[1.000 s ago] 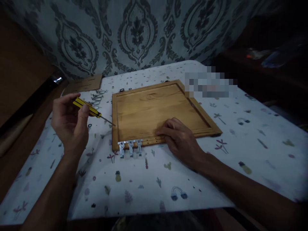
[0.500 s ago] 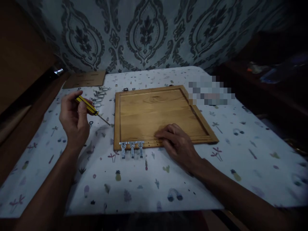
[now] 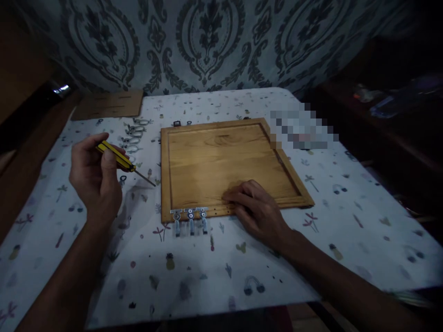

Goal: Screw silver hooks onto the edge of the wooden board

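My left hand [image 3: 97,180] is closed round a screwdriver [image 3: 118,157] with a yellow and black handle. Its thin shaft points down and right, over the cloth just left of a framed wooden panel [image 3: 211,161]. Three metal clips [image 3: 191,221] sit in a row on the panel's near edge, towards its left corner, and jut out past it. To their right, small dark holes show in the frame. My right hand [image 3: 258,210] rests on the near edge by those holes, its fingers bent and together; whatever may be between the fingertips is hidden.
Several metal pieces with rings [image 3: 133,136] lie left of the panel. A brown cardboard piece [image 3: 109,103] lies at the back left of the patterned tablecloth [image 3: 194,281]. A pixelated patch covers something beyond the panel's right side. Behind the table hangs patterned fabric [image 3: 207,41].
The view has shifted slightly, so the panel's left side and my left hand appear lower and further left. Both hands keep about the same pose, and the screwdriver stays in my left hand.
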`<action>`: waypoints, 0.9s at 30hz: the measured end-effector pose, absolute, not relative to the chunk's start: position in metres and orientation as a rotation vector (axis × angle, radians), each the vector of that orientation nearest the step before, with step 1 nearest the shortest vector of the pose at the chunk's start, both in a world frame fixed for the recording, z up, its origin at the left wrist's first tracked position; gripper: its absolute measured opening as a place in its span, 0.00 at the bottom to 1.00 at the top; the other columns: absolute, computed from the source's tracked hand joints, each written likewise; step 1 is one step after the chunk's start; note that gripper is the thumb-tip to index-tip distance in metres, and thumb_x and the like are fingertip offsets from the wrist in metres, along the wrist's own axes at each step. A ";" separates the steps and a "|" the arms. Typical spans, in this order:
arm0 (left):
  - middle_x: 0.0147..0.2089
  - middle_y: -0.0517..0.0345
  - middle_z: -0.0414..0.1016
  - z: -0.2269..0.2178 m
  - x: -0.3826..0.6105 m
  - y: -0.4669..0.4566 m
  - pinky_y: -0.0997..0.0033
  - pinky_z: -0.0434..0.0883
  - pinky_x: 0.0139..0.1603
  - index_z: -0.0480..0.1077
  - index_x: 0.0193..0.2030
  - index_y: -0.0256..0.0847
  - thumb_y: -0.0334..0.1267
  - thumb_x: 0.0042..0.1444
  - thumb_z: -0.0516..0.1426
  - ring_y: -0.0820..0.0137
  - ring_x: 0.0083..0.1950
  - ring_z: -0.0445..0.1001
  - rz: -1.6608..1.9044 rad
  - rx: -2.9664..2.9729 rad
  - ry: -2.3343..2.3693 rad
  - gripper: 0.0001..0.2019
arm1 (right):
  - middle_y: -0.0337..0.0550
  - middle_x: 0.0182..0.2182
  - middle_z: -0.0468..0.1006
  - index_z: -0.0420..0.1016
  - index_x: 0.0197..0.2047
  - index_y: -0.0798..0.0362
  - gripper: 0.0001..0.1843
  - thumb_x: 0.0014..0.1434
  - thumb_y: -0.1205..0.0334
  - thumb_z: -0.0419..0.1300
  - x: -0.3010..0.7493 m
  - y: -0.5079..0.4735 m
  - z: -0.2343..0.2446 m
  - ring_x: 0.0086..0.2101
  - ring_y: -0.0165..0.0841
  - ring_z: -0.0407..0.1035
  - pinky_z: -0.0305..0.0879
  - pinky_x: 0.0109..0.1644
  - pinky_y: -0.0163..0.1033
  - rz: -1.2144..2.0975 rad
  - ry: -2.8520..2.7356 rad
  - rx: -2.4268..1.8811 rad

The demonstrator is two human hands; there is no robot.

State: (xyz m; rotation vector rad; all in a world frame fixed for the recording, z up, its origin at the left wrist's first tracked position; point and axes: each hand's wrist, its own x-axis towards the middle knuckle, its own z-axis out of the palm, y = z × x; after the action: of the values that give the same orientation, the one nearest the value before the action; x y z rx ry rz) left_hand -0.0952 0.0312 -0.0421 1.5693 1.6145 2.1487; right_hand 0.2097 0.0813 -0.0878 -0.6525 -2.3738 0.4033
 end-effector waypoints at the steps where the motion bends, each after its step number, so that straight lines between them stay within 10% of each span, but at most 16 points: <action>1: 0.33 0.59 0.75 -0.042 -0.095 0.031 0.74 0.74 0.28 0.72 0.49 0.41 0.42 0.57 0.63 0.73 0.31 0.75 2.146 1.567 1.621 0.14 | 0.47 0.33 0.72 0.75 0.42 0.56 0.12 0.60 0.74 0.53 0.210 0.082 -0.088 0.36 0.37 0.66 0.66 0.38 0.45 0.409 -2.372 -0.650; 27: 0.40 0.55 0.73 -0.003 -0.023 0.004 0.69 0.75 0.36 0.71 0.53 0.40 0.30 0.61 0.57 0.71 0.37 0.75 2.114 1.824 1.307 0.13 | 0.48 0.33 0.71 0.73 0.49 0.61 0.15 0.59 0.75 0.54 0.199 0.056 -0.084 0.36 0.38 0.63 0.66 0.39 0.46 0.246 -2.420 -0.364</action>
State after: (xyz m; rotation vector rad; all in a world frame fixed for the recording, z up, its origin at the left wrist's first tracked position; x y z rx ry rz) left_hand -0.0232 0.0043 -0.0030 1.8244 1.3070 2.1142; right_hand 0.1994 0.0562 -0.0844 -0.3637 -2.4202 0.2464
